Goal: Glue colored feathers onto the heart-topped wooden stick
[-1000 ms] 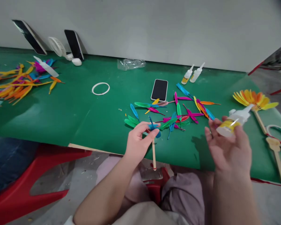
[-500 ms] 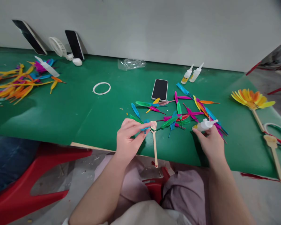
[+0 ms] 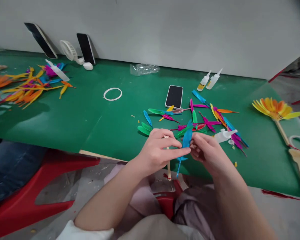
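Over the table's front edge, my left hand (image 3: 160, 150) is closed on a blue feather (image 3: 187, 137), its quill pointing down. The fingers of my right hand (image 3: 207, 149) are bunched against the feather's right side and pinch it. Below my left hand shows the wooden stick (image 3: 168, 168) of a small handle with a red tassel; its round head is mostly hidden by my fingers. Green feathers (image 3: 144, 130) lie left of the handle's top. Just behind my right hand, a white glue bottle (image 3: 224, 135) rests on its side.
Loose coloured feathers (image 3: 208, 122) spread beyond my hands, near a phone (image 3: 174, 96) and two upright glue bottles (image 3: 204, 81). A yellow-orange feather fan (image 3: 275, 108) and a bare handle (image 3: 297, 156) lie right. Leftward are a white ring (image 3: 112, 94), a feather pile (image 3: 30, 90) and a small fan (image 3: 68, 50).
My right hand has let go of the glue bottle and moved left to the blue feather. My left hand has shifted right, bringing the feather in front of the handle.
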Demonstrator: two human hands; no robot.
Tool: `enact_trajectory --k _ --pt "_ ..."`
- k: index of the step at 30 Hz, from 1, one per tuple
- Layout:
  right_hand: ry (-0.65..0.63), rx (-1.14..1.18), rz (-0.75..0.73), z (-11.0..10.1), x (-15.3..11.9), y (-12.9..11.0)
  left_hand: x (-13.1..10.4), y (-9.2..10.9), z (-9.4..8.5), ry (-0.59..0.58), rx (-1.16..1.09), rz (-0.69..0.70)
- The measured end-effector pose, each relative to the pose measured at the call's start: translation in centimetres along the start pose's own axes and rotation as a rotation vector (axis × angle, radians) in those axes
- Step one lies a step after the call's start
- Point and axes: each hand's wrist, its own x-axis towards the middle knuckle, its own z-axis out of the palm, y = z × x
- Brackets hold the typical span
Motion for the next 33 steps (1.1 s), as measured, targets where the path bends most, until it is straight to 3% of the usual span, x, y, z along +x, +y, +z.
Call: enact_trajectory --k 3,6,12,14,18,22,33 --pt "-0.057 -0.002 0.065 0.1 1.9 -1.0 -0.1 -0.2 0.4 -0.054 0.039 0.014" --pt "-0.028 -0.040 0.036 -0.8 2.5 -0.9 -0.3 -1.0 0.1 -0.069 0.058 -0.037" --pt "0.502 -0.266 -0.247 -2.2 3.7 1.1 -1.9 -3.3 -1.7 0.214 0.174 -0.543" --pt "0.539 -0.356 -0.249 -1.9 4.0 1.5 -2.5 -3.2 -1.6 0.157 0.201 -0.569" --pt "0.547 -0.516 -0.210 -1.4 4.6 1.3 -3.1 -1.7 0.1 -0.064 0.222 -0.445" --pt "0.460 -0.688 -0.235 -1.9 5.5 0.7 -3.1 -0.6 1.5 -0.231 0.205 -0.416" --pt "0.428 -0.783 -0.253 -2.0 6.5 1.1 -3.1 -0.6 1.6 -0.422 0.227 -0.455"
